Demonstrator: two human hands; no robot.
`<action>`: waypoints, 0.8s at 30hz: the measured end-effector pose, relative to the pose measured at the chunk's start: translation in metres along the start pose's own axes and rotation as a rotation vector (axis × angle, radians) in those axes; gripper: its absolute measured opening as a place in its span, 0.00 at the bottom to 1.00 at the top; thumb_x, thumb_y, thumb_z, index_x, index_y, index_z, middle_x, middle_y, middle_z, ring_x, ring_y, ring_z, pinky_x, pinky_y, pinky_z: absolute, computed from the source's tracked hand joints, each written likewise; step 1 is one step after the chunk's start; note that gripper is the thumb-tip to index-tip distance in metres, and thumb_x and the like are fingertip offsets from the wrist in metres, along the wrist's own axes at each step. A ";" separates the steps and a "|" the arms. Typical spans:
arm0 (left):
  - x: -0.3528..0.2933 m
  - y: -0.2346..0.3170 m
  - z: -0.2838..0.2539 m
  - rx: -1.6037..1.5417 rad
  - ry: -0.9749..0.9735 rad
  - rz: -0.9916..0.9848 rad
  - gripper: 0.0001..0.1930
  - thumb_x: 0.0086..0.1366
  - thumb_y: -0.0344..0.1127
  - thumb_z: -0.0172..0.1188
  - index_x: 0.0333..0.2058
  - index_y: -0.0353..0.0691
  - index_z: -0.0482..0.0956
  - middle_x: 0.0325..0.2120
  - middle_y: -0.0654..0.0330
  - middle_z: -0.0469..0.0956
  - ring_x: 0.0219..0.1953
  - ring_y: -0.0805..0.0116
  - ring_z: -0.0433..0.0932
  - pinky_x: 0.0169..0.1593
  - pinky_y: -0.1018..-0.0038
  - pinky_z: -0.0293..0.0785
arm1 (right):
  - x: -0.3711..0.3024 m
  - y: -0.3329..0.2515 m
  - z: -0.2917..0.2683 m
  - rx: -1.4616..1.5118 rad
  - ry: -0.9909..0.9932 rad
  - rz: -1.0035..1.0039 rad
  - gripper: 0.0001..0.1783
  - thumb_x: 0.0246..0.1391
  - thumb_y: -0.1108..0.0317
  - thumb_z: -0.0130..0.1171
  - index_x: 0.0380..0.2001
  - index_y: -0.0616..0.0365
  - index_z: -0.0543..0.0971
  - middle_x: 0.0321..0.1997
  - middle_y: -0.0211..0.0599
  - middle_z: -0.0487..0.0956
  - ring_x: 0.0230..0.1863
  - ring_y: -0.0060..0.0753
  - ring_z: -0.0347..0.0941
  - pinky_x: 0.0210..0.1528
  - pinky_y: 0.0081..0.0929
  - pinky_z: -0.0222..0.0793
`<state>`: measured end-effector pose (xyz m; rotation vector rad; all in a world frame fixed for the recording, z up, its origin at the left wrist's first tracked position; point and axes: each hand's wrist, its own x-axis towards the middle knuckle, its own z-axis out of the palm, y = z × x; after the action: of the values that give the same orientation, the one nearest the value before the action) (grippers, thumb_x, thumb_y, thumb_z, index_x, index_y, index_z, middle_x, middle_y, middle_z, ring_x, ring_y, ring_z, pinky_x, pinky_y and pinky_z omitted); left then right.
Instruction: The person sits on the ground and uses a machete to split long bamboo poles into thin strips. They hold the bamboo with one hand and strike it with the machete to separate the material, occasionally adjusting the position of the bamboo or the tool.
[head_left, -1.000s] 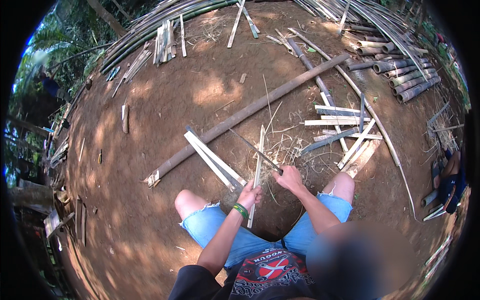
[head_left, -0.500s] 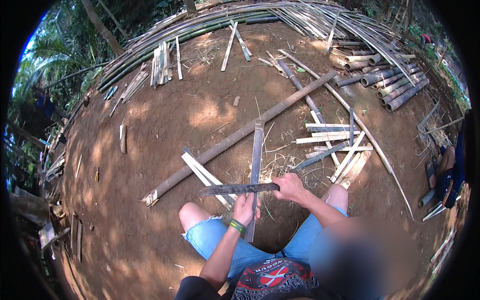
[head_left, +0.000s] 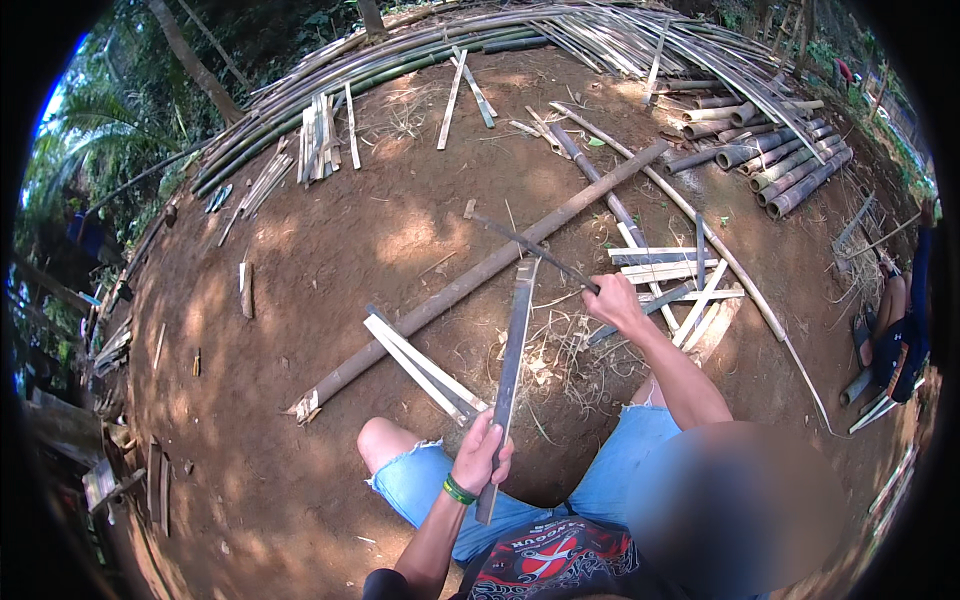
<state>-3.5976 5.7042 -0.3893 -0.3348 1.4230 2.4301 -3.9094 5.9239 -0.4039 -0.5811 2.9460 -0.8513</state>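
Grey, pale-edged strip (head_left: 514,350) fills curled left hand (head_left: 480,455); right hand (head_left: 615,302) clasps probable knife (head_left: 545,254).

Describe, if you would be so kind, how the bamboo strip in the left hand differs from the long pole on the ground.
The bamboo strip is flat and slim, while the long pole is round and thicker. The bamboo strip is clearly shorter than the long pole. The left hand holds the bamboo strip, whereas the long pole lies on the ground. Both look like bamboo.
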 end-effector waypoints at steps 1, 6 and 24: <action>-0.004 -0.001 -0.005 0.030 -0.035 0.001 0.15 0.78 0.41 0.41 0.60 0.48 0.59 0.22 0.64 0.67 0.12 0.76 0.64 0.14 0.80 0.60 | 0.015 0.012 -0.009 -0.004 0.093 0.086 0.15 0.48 0.61 0.57 0.28 0.63 0.84 0.26 0.59 0.81 0.32 0.61 0.80 0.41 0.52 0.76; 0.018 -0.007 -0.011 -0.058 0.111 0.132 0.14 0.78 0.42 0.42 0.56 0.44 0.62 0.24 0.60 0.72 0.21 0.69 0.75 0.26 0.77 0.74 | -0.016 -0.016 -0.002 0.254 0.228 0.033 0.16 0.49 0.60 0.57 0.25 0.66 0.81 0.24 0.61 0.78 0.31 0.64 0.77 0.37 0.51 0.70; 0.012 0.024 0.020 -0.192 -0.106 0.055 0.28 0.78 0.38 0.40 0.73 0.61 0.46 0.18 0.70 0.57 0.11 0.81 0.55 0.14 0.83 0.54 | -0.029 -0.029 0.014 0.068 0.053 -0.040 0.11 0.46 0.63 0.57 0.24 0.58 0.83 0.19 0.55 0.78 0.26 0.61 0.78 0.35 0.53 0.75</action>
<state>-3.6185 5.7120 -0.3646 -0.2082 1.1736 2.5939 -3.8706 5.9042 -0.4029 -0.6250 2.9484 -0.9813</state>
